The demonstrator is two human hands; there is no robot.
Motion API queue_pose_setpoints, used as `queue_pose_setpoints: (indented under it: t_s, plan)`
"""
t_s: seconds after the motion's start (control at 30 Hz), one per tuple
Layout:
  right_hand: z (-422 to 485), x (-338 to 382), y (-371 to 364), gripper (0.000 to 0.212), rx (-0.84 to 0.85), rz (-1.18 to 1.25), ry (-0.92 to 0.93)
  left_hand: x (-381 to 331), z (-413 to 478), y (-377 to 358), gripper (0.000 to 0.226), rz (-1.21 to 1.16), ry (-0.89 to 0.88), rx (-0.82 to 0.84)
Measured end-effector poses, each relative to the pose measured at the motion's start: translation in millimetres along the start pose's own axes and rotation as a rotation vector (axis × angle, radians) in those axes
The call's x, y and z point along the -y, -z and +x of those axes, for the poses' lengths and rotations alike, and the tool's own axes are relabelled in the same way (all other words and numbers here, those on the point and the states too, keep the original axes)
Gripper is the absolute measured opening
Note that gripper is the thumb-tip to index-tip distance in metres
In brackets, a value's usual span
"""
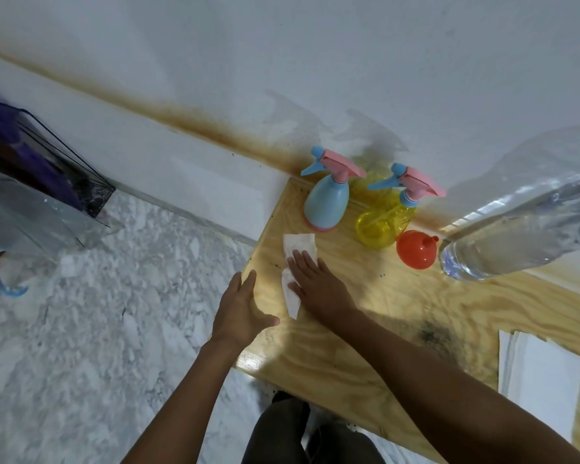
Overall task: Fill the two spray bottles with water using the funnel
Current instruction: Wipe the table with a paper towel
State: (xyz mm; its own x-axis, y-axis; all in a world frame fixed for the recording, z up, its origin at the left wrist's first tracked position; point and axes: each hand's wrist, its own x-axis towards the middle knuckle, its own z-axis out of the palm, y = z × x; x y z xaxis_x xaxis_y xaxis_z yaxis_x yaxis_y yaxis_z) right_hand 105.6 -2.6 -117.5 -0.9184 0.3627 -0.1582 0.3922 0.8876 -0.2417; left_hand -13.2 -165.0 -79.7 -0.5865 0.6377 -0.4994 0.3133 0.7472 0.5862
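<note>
Two spray bottles stand at the back of the wooden table [399, 306] by the wall: a blue spray bottle [327, 205] on the left and a clear yellow spray bottle [384, 222] on the right, both with pink and blue trigger heads on. An orange funnel [416, 249] lies mouth-down just right of the yellow one. A large clear water bottle [516, 236] stands at the right. My right hand [315, 279] presses flat on a white tissue [293, 262] in front of the blue bottle. My left hand [241, 313] rests flat at the table's left edge.
White paper sheets [543, 380] lie on the table's near right corner. A dark stain [436, 336] marks the wood. The floor [98, 313] is marbled grey. A plastic-wrapped rack [41, 195] stands by the wall at the far left. My legs [308, 437] are below the table's front edge.
</note>
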Motion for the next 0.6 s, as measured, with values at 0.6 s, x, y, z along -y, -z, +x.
queue_pose_setpoints:
  t_s: [0.6]
  plan:
    - [-21.7, -15.0, 23.4, 0.038, -0.258, 0.021, -0.071, -2.6, -0.7, 1.8, 0.116, -0.045, 0.003, 0.011]
